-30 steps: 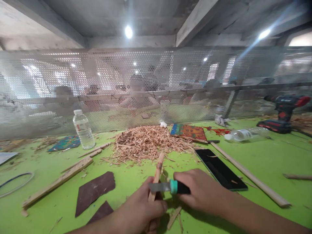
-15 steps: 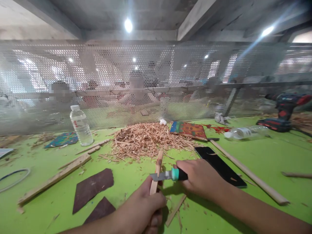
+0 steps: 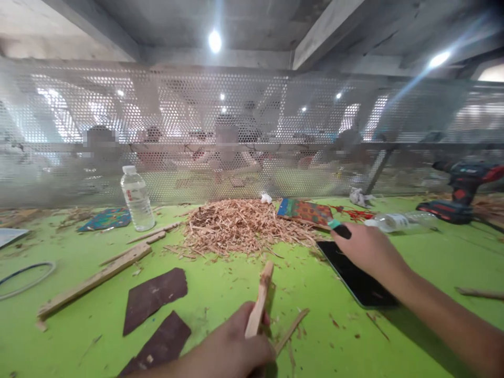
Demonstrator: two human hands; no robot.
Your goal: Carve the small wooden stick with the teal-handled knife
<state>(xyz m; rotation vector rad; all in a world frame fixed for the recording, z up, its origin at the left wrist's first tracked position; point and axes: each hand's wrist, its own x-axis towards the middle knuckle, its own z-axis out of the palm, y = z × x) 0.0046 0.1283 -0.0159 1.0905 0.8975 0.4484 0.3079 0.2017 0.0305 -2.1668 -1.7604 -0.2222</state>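
Observation:
My left hand (image 3: 240,344) is closed around a carved wooden stick (image 3: 263,294), whose narrowed tip points up and away from me. In my right hand (image 3: 370,254) is a utility knife (image 3: 340,229) with a teal and black handle. That hand is over the far part of a black phone (image 3: 356,281), with the knife close to the front edge of a painted board (image 3: 305,211). The blade is hard to make out here. A big heap of wood shavings (image 3: 236,226) lies beyond the stick.
A water bottle (image 3: 137,202) stands at the left behind wooden strips (image 3: 98,275). Brown sandpaper pieces (image 3: 155,294) lie left of my left hand. On the right are a lying plastic bottle (image 3: 397,221) and a cordless drill (image 3: 459,189). A perforated screen (image 3: 189,126) borders the table.
My right hand has carried the knife off the stick, rightward and away, to beside the painted board. The stick in my left hand has dropped slightly nearer me. My forearm now covers the long wooden rod.

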